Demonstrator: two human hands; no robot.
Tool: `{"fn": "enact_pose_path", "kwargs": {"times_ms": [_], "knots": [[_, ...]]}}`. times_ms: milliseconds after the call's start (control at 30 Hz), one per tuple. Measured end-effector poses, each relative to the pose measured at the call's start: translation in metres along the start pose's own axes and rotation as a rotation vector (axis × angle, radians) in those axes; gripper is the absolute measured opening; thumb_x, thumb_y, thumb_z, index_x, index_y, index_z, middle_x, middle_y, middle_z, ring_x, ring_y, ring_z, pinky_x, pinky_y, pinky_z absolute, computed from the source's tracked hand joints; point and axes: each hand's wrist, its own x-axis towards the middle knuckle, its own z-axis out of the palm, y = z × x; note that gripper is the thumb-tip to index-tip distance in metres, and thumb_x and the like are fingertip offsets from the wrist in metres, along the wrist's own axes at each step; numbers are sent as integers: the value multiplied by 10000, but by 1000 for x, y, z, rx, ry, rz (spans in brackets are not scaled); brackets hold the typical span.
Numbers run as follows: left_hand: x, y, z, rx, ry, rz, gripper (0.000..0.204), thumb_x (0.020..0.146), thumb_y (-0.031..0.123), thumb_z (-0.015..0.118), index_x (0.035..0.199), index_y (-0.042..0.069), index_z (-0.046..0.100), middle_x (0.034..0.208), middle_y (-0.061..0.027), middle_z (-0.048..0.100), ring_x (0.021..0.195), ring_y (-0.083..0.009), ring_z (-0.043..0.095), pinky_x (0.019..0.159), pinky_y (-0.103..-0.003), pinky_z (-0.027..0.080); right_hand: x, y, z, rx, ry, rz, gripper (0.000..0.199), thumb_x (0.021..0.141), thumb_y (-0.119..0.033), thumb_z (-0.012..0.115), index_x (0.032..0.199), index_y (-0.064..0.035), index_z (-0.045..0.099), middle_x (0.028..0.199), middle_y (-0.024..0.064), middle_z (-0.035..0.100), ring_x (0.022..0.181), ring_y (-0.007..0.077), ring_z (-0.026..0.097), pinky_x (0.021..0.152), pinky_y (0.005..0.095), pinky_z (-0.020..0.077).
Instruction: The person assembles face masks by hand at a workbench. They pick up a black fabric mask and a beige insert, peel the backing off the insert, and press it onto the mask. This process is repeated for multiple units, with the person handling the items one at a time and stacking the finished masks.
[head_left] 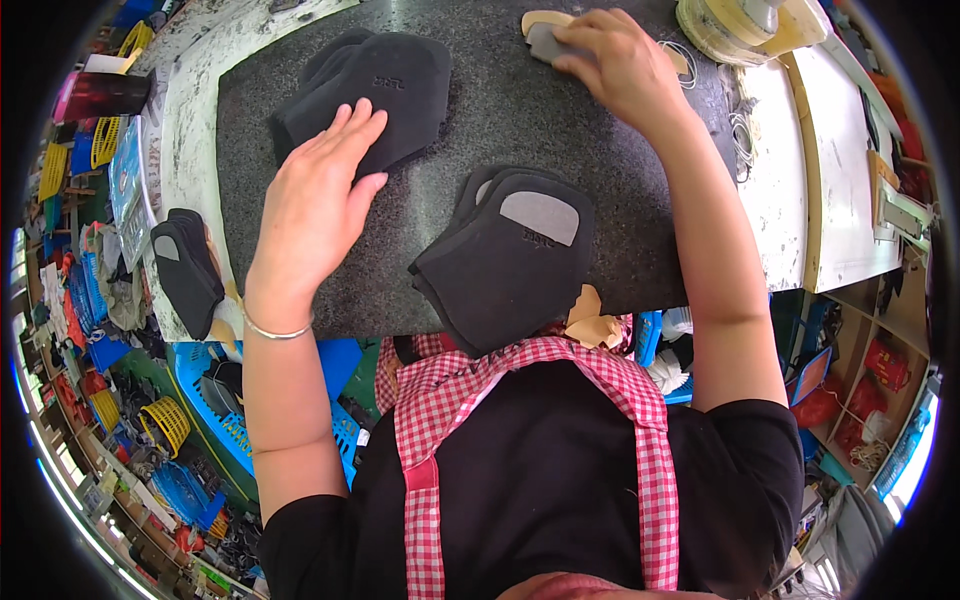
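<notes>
My left hand [330, 180] lies with its fingers stretched out on a stack of black cut pieces [400, 75], at the far left of the dark speckled work slab [330, 310]. These pieces look like soft sheet material, with a small stamped mark on top. At the far right, my right hand [630, 65] pinches a small grey patch [546, 44]. Tan pieces [540, 20] show beside and under that hand. Close to my body, a second stack of black pieces [510, 265] overhangs the slab's near edge; its top piece bears a grey rounded patch [541, 215].
More black pieces [185, 275] rest at the left table edge. A round yellowish container [720, 25] stands at the far right, near loose white string [742, 140]. Tan scraps [594, 322] lie by my apron. Below the table is a blue basket [205, 385].
</notes>
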Motion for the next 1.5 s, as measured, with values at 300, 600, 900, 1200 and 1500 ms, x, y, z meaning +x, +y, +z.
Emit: {"fn": "enact_pose_path", "kwargs": {"times_ms": [300, 600, 900, 1200, 1500], "knots": [[-21, 81, -11, 258, 262, 381, 382, 871, 62, 669, 1232, -40, 740, 1193, -173, 776, 1045, -259, 782, 817, -341, 607, -37, -19, -41, 417, -409, 692, 222, 861, -216, 845, 1021, -69, 799, 1070, 72, 745, 1080, 254, 667, 943, 391, 542], [-18, 107, 14, -955, -224, -122, 405, 998, 183, 762, 1345, -12, 685, 1171, -143, 790, 940, -158, 775, 714, -268, 594, -48, -59, -66, 382, 46, 165, 117, 834, -94, 824, 949, -86, 806, 985, 76, 771, 956, 271, 692, 861, 370, 557], [2, 95, 39, -1484, -180, -328, 227, 1096, 120, 608, 1218, -53, 691, 1060, -104, 784, 979, -184, 786, 729, -245, 611, -62, -113, -63, 541, 147, -42, 176, 782, -2, 811, 934, -31, 729, 1003, 91, 758, 823, 274, 708, 695, 369, 590], [-7, 101, 43, -988, -26, -125, 138, 1053, 43, 628, 1135, -31, 710, 967, -107, 805, 861, -144, 790, 716, -291, 638, -60, -122, -75, 491, 13, -89, 172, 776, -9, 780, 910, -20, 672, 938, 96, 733, 811, 279, 724, 687, 379, 609], [-5, 104, 43, -1380, -25, -197, 118, 1057, 80, 656, 1113, -20, 686, 1018, -93, 785, 923, -150, 776, 730, -278, 630, -67, -127, -77, 921, -22, 259, 88, 919, 42, 679, 988, -3, 651, 1041, 110, 719, 871, 204, 687, 766, 320, 573]]}}
